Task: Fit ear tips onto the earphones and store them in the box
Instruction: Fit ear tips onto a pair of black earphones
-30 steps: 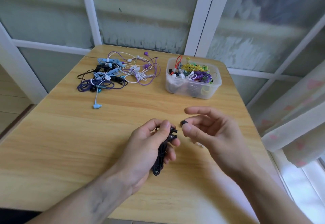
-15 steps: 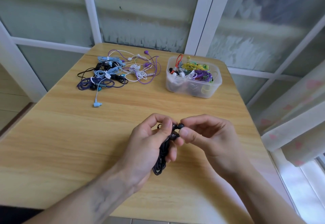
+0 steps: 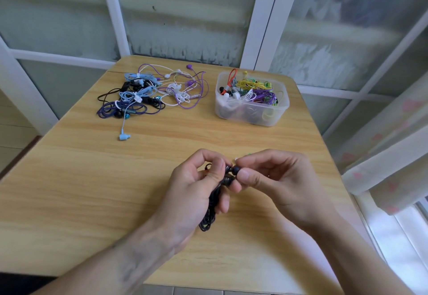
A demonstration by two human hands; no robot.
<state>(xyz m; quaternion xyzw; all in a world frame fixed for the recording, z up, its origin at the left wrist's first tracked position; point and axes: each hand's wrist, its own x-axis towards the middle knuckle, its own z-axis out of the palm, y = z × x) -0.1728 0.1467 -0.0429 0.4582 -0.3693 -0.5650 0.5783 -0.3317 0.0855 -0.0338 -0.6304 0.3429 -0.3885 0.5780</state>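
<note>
Bare tabletop [image 3: 69, 190] spreads left of the hands. The left hand [image 3: 196, 192] grips coiled black earphones [image 3: 209, 216]; the right hand [image 3: 275, 178] pinches a black ear tip [image 3: 236, 170] against one bud, the join hidden by fingers. The plastic box [image 3: 251, 113] sits near the far edge.

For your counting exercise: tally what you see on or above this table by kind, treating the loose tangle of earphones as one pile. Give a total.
Hands: 2, left hand, right hand
Black earphones held: 1
Ear tip: 1
Plastic box: 1
Pile of earphones: 1
Total: 6
</note>
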